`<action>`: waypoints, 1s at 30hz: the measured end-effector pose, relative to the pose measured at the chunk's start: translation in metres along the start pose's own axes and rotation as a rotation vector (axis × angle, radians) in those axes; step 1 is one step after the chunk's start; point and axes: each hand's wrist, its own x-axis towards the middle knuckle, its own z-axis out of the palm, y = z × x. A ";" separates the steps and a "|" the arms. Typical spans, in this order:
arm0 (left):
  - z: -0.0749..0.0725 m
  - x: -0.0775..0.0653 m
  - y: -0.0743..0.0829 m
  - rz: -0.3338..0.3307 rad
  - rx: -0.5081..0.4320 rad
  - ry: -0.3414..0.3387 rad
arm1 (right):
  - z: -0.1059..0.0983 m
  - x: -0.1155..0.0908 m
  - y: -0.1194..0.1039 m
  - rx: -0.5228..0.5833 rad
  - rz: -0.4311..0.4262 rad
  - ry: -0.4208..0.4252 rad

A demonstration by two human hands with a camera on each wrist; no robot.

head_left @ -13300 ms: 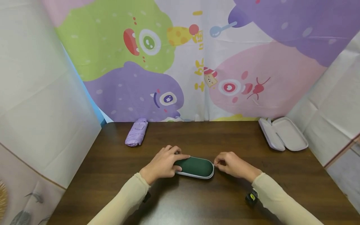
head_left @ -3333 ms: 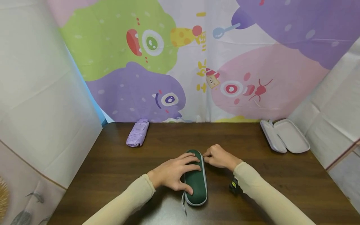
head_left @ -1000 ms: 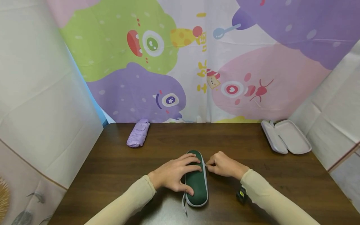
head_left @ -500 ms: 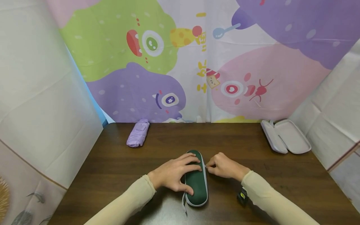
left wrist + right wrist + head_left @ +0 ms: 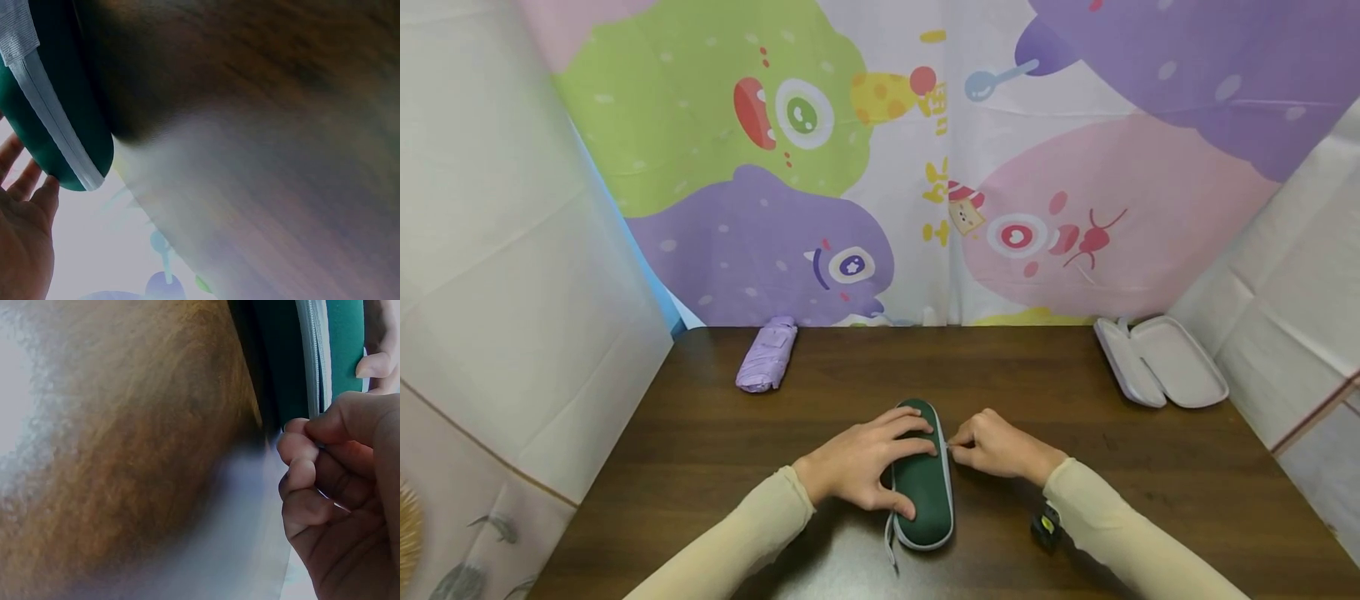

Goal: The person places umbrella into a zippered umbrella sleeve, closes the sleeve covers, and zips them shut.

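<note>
A dark green zip case (image 5: 927, 487) with pale grey trim lies lengthwise on the brown table (image 5: 715, 467). My left hand (image 5: 867, 467) rests across its top from the left, fingers spread and thumb towards the near end. On the right side, my right hand (image 5: 1002, 443) pinches a small zipper pull (image 5: 948, 445); the fingertips mostly hide it. Pale zipper teeth (image 5: 315, 356) run along the case's side above those fingers in the right wrist view. From the near left end trails a grey strap (image 5: 891, 543).
A folded purple umbrella (image 5: 767, 356) lies at the back left. An opened pale lilac case (image 5: 1180, 362) with a light lining sits at the back right. Behind the table hangs a cartoon-printed cloth (image 5: 820, 208), with white sheets at both sides.
Since the oldest frame, the green case has turned from crosswise to lengthwise. The right hand has slid down its right side towards me since 3.3 s ago, hardly moving in the last second.
</note>
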 end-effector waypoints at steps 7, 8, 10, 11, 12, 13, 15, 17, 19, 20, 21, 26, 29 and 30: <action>0.000 0.000 -0.001 -0.003 0.004 -0.005 | 0.003 -0.001 -0.001 -0.001 -0.013 0.004; 0.000 0.000 -0.001 -0.004 0.005 -0.007 | 0.003 -0.002 -0.002 0.001 -0.012 0.000; 0.001 0.000 -0.001 -0.008 0.007 -0.012 | 0.003 -0.003 -0.002 0.001 -0.012 -0.001; 0.001 0.000 -0.001 -0.009 0.008 -0.014 | 0.003 -0.004 -0.003 0.000 -0.011 -0.003; 0.001 0.000 0.000 -0.010 0.007 -0.014 | 0.003 -0.004 -0.003 -0.001 -0.009 -0.004; 0.001 0.001 0.000 -0.010 0.006 -0.013 | 0.003 -0.005 -0.003 0.000 -0.006 -0.007; 0.001 0.001 0.000 -0.010 0.008 -0.012 | 0.003 -0.006 -0.004 0.005 0.003 -0.017; 0.001 0.001 -0.001 -0.008 0.011 -0.010 | 0.003 -0.006 -0.005 0.010 0.013 -0.028; 0.002 0.000 -0.001 -0.006 0.014 -0.006 | 0.004 -0.006 -0.006 0.011 0.019 -0.034; 0.002 0.000 -0.001 -0.005 0.017 -0.006 | 0.004 -0.007 -0.006 0.011 0.022 -0.036; 0.003 0.000 -0.002 -0.006 0.017 -0.005 | 0.004 -0.007 -0.007 0.010 0.021 -0.036; 0.004 -0.001 -0.003 -0.007 0.020 0.003 | 0.004 -0.008 -0.009 0.004 0.015 -0.036; 0.004 -0.001 -0.002 -0.008 0.022 0.006 | 0.004 -0.009 -0.010 0.004 0.005 -0.034; 0.003 -0.001 -0.002 -0.011 0.021 0.005 | 0.004 -0.009 -0.010 0.005 0.004 -0.035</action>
